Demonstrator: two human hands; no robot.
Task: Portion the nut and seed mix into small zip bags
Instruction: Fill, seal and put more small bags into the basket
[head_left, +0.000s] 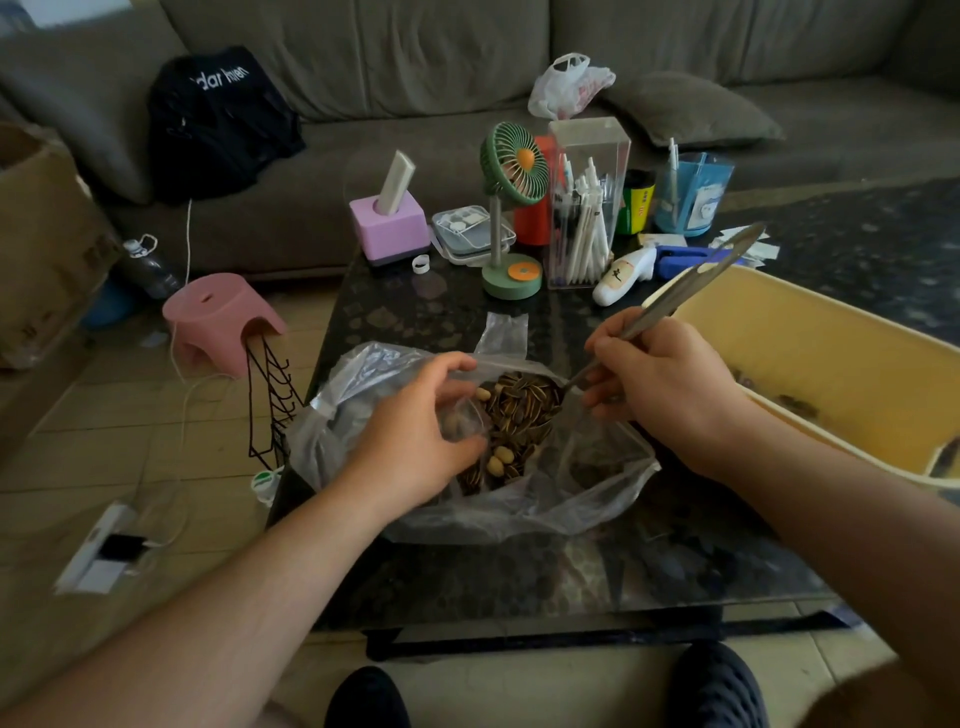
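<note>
Curled around the handle of a long metal spoon (691, 291), the right hand (670, 384) held it like a pen, thumb and fingertips pinching low on the shaft. The handle ran up and away to the right, over the rim of a yellow tub (810, 353); the bowl end pointed down and left, toward a heap of striped sunflower seeds and pale nuts (519, 410). Whether the bowl was already loaded could not be told, since seeds seemed to cover it.

Just left of that heap, the left hand (415, 436) pinched a small clear zip bag (462, 421) between thumb and fingers, its mouth apparently turned toward the spoon. A few nuts seemed to sit in it already, though the film made that hard to read. Both hands worked over a large crumpled plastic bag (597, 483) that held the mix on the dark table (571, 571).

The next move probably turned on a short leftward carry: spoon tip to bag mouth, the two nearly touching. The spoon's long axis lay roughly in line with that path, so a slight tilt would likely pour.
</note>
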